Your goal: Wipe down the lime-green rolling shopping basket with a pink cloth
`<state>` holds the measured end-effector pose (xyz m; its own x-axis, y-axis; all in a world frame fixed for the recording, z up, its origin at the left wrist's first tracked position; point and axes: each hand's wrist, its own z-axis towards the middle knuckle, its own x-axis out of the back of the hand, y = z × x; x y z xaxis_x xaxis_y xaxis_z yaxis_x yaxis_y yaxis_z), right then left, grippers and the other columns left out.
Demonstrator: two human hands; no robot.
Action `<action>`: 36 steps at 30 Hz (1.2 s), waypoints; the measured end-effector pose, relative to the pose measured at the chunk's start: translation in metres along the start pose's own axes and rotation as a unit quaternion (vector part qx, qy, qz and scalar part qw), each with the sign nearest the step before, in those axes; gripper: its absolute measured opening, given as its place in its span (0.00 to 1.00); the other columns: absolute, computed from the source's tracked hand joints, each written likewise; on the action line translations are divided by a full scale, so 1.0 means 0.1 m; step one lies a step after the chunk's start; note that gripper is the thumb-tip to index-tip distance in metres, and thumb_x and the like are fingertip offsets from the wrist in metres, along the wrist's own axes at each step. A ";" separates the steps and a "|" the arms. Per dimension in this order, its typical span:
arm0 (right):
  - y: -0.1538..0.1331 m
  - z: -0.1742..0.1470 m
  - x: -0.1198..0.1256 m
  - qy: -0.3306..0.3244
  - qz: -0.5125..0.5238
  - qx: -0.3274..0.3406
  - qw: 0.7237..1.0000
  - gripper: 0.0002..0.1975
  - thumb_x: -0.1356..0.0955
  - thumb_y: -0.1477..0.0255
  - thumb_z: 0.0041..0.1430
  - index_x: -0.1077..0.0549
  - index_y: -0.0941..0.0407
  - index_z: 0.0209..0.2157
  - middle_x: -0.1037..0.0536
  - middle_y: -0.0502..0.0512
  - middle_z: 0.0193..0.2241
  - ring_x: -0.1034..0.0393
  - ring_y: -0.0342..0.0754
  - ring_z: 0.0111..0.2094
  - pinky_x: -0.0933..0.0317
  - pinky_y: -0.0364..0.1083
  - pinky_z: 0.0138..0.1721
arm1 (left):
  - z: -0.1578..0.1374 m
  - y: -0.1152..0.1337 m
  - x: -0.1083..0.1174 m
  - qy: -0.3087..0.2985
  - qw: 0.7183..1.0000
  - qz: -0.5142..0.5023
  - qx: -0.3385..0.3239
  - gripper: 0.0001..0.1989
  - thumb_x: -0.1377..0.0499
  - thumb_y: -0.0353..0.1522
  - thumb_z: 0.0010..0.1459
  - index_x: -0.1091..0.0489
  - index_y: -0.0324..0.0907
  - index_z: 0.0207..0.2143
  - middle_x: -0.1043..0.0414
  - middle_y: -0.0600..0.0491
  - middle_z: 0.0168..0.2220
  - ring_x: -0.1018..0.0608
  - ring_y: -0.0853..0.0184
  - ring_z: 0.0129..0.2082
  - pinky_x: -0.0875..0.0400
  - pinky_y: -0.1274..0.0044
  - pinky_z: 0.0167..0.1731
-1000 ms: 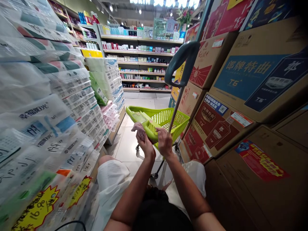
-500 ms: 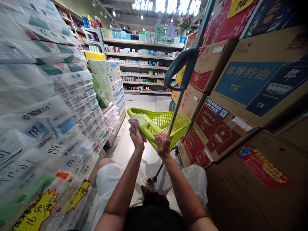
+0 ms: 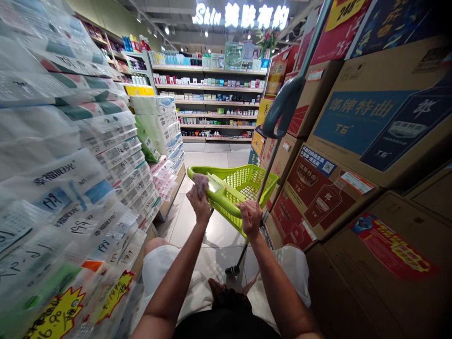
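Note:
A crumpled greyish-pink cloth (image 3: 200, 184) is in my left hand (image 3: 199, 203), whose fingers are closed around it. The cloth lies against the left end of the thick rim of a lime-green plastic shopping basket (image 3: 229, 217). My right hand (image 3: 251, 217) is closed on the near right part of this rim. Just beyond it slants a grey pole (image 3: 267, 175) with a blue-grey loop handle (image 3: 282, 106). A black caster (image 3: 232, 270) shows on the floor below. The basket has lattice walls and a flat panel near its rim.
Stacked plastic-wrapped paper packs (image 3: 106, 188) with price signs line the left side. Cardboard cartons (image 3: 360, 117) are piled high on the right. Tiled floor (image 3: 208, 157) runs between them to shelves (image 3: 208, 88) of small boxes and bottles at the back.
My left hand has shifted slightly left with the cloth, along the rim. My right hand, the loop handle and the caster have moved to the right. The basket has turned a little.

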<state>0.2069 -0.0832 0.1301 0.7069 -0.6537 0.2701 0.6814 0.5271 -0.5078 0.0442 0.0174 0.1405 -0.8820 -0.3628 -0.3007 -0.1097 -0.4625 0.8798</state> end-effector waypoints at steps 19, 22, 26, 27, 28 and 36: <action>0.06 0.03 0.06 0.024 -0.023 -0.003 0.999 0.22 0.40 0.64 0.71 0.30 0.52 0.22 0.29 0.53 0.21 0.35 0.50 0.28 0.43 0.51 0.36 | 1.03 0.41 -0.29 -0.315 0.748 0.572 -0.118 0.23 0.51 0.45 0.69 0.18 0.49 0.41 0.30 0.43 0.53 0.31 0.45 0.57 0.34 0.52 0.56; 0.11 0.01 0.10 0.035 -0.020 -0.005 0.999 0.21 0.40 0.65 0.70 0.28 0.52 0.23 0.28 0.53 0.22 0.34 0.50 0.29 0.42 0.50 0.36 | 0.94 0.44 -0.33 -0.288 0.765 0.567 -0.106 0.24 0.52 0.46 0.70 0.18 0.47 0.42 0.31 0.41 0.52 0.28 0.46 0.54 0.32 0.55 0.55; 0.15 0.01 0.11 0.037 -0.016 -0.018 0.999 0.20 0.40 0.66 0.69 0.27 0.52 0.24 0.27 0.53 0.23 0.32 0.51 0.30 0.41 0.51 0.38 | 0.83 0.55 -0.36 -0.275 0.788 0.544 -0.083 0.20 0.48 0.45 0.69 0.20 0.45 0.44 0.31 0.41 0.48 0.25 0.49 0.49 0.31 0.58 0.53; 0.15 0.01 0.10 0.036 -0.015 -0.021 0.999 0.20 0.40 0.66 0.69 0.27 0.52 0.23 0.27 0.54 0.23 0.33 0.52 0.30 0.41 0.51 0.38 | 0.74 0.58 -0.36 -0.268 0.799 0.531 -0.087 0.18 0.46 0.44 0.69 0.20 0.45 0.44 0.32 0.41 0.47 0.25 0.49 0.48 0.31 0.59 0.53; 0.15 0.02 0.08 0.036 -0.015 -0.022 0.999 0.20 0.39 0.66 0.69 0.27 0.52 0.23 0.27 0.54 0.22 0.33 0.52 0.30 0.41 0.51 0.38 | 0.62 0.61 -0.36 -0.265 0.809 0.515 -0.100 0.17 0.45 0.44 0.68 0.20 0.45 0.42 0.32 0.41 0.47 0.25 0.49 0.48 0.31 0.59 0.53; 0.09 0.07 -0.02 0.007 -0.056 0.008 0.998 0.19 0.39 0.67 0.69 0.34 0.51 0.22 0.31 0.53 0.21 0.36 0.50 0.29 0.43 0.50 0.38 | -0.14 0.82 -0.17 -0.335 0.821 0.424 -0.183 0.08 0.40 0.39 0.66 0.22 0.48 0.42 0.32 0.45 0.44 0.24 0.54 0.46 0.27 0.66 0.48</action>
<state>0.2129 -0.0728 0.1309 0.6232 -0.7170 0.3123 0.7592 0.4589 -0.4615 0.0569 -0.0256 0.2130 -0.6367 -0.2101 0.7419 0.7117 -0.5304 0.4606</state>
